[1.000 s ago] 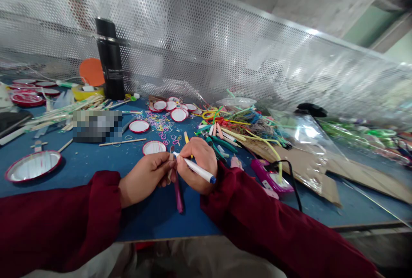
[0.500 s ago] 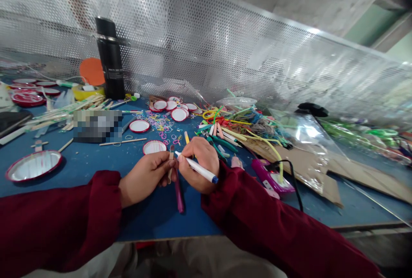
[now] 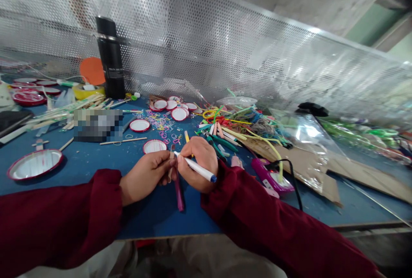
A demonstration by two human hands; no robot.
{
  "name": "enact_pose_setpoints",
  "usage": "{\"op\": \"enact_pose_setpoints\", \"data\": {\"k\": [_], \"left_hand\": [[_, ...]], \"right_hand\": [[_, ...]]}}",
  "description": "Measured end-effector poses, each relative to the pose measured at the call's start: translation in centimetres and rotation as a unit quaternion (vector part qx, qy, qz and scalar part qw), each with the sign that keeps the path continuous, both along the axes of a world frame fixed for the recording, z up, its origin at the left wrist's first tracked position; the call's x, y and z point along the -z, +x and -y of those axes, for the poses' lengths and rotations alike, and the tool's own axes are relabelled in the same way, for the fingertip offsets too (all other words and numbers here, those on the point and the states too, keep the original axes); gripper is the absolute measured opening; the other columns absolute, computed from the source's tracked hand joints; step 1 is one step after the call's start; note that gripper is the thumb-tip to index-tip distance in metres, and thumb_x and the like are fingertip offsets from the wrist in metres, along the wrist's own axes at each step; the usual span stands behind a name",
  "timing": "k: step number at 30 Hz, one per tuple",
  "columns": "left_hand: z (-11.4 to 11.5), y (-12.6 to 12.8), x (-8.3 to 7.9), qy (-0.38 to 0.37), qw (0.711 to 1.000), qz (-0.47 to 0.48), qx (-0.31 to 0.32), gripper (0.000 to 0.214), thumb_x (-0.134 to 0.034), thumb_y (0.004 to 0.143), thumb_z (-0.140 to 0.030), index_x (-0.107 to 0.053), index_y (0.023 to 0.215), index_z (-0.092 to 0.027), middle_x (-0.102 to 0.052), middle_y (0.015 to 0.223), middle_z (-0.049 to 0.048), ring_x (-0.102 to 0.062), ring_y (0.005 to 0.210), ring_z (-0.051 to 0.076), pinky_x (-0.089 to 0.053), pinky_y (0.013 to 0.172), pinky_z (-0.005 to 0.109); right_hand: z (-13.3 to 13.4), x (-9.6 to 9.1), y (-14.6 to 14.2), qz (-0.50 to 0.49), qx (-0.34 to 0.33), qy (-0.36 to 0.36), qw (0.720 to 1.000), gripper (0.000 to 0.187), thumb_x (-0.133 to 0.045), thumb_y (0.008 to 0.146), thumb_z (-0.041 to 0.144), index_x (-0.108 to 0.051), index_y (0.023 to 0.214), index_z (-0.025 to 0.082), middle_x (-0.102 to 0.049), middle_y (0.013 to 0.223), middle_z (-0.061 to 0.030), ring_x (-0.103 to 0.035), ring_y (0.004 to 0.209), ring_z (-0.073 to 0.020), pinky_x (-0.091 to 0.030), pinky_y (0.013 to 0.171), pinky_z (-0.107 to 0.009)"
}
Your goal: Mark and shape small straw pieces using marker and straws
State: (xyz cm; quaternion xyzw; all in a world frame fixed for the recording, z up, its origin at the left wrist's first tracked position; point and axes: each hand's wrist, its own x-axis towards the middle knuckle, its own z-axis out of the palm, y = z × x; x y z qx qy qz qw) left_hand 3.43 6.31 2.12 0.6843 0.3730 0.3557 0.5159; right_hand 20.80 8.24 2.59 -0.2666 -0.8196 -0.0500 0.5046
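Observation:
My left hand point(image 3: 146, 176) is closed in a pinch on a small wooden stick point(image 3: 170, 158) held upright over the blue table point(image 3: 96, 158). My right hand point(image 3: 198, 164) grips a white marker with a blue end point(image 3: 195, 167), its tip touching the stick. A purple marker point(image 3: 178, 192) lies on the table just below both hands. A small red-rimmed white lid point(image 3: 154, 146) sits right behind my left hand.
A black flask point(image 3: 111, 59) stands at the back by the perforated metal screen point(image 3: 206, 46). Red-rimmed lids point(image 3: 34, 164), wooden sticks point(image 3: 64, 113), coloured rubber bands point(image 3: 161, 123), pipe cleaners point(image 3: 244, 123), a pink glue gun point(image 3: 272, 179), cardboard point(image 3: 309, 166) and plastic bags cover the table.

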Motion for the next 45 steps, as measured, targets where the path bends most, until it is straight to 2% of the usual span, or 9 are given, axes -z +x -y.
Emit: {"op": "enact_pose_setpoints", "data": {"k": [3, 8, 20, 29, 36, 45], "left_hand": [[-0.1, 0.0, 0.1, -0.002, 1.0, 0.0, 0.001, 0.037, -0.046, 0.094, -0.045, -0.053, 0.072, -0.017, -0.056, 0.064, -0.0018, -0.049, 0.051, 0.008, -0.041, 0.052, 0.022], [-0.2, -0.1, 0.4, -0.003, 1.0, 0.002, 0.007, 0.038, -0.049, 0.093, -0.049, -0.053, 0.074, -0.016, -0.056, 0.066, -0.0021, -0.05, 0.052, 0.008, -0.041, 0.052, 0.021], [-0.3, 0.0, 0.5, -0.001, 1.0, 0.015, 0.013, 0.037, -0.046, 0.094, -0.049, -0.051, 0.076, -0.017, -0.058, 0.067, -0.0007, -0.05, 0.052, 0.008, -0.041, 0.052, 0.02], [-0.4, 0.0, 0.7, -0.006, 0.999, 0.033, 0.008, 0.035, -0.048, 0.093, -0.049, -0.052, 0.078, -0.017, -0.06, 0.068, -0.0005, -0.05, 0.052, 0.008, -0.04, 0.05, 0.02], [-0.5, 0.0, 1.0, -0.008, 0.999, 0.044, 0.013, 0.038, -0.048, 0.093, -0.053, -0.053, 0.08, -0.017, -0.061, 0.069, -0.0003, -0.05, 0.053, 0.008, -0.039, 0.05, 0.02], [-0.3, 0.1, 0.8, -0.024, 0.999, 0.044, 0.002, 0.037, -0.045, 0.095, -0.052, -0.052, 0.08, -0.018, -0.061, 0.069, -0.0001, -0.05, 0.053, 0.009, -0.04, 0.051, 0.021]], "right_hand": [[-0.1, 0.1, 0.0, -0.003, 0.003, -0.001, 1.0, 0.013, -0.057, 0.081, 0.019, -0.049, 0.072, 0.023, -0.058, 0.065, -0.0009, -0.055, 0.067, -0.0174, -0.048, 0.069, -0.036], [0.0, 0.0, -0.1, 0.004, -0.008, -0.01, 1.0, 0.011, -0.057, 0.083, 0.02, -0.05, 0.074, 0.023, -0.06, 0.068, -0.0002, -0.056, 0.068, -0.0162, -0.048, 0.07, -0.035], [0.3, 0.0, 0.0, 0.016, 0.043, -0.062, 0.997, 0.008, -0.056, 0.083, 0.021, -0.051, 0.077, 0.022, -0.057, 0.07, 0.0, -0.054, 0.069, -0.0156, -0.043, 0.066, -0.031], [-0.3, -0.4, 0.1, 0.039, 0.061, -0.028, 0.997, 0.016, -0.051, 0.085, 0.025, -0.047, 0.07, 0.023, -0.05, 0.063, -0.0002, -0.048, 0.066, -0.0167, -0.038, 0.064, -0.032], [-0.6, -0.8, 0.2, 0.097, 0.028, -0.036, 0.994, 0.026, -0.044, 0.09, 0.024, -0.045, 0.064, 0.022, -0.048, 0.057, 0.0012, -0.044, 0.058, -0.0144, -0.037, 0.068, -0.033], [-0.9, -0.4, 0.5, 0.104, 0.015, -0.029, 0.994, 0.023, -0.045, 0.09, 0.018, -0.044, 0.068, 0.023, -0.048, 0.059, 0.0016, -0.045, 0.059, -0.0158, -0.039, 0.068, -0.035]]}}
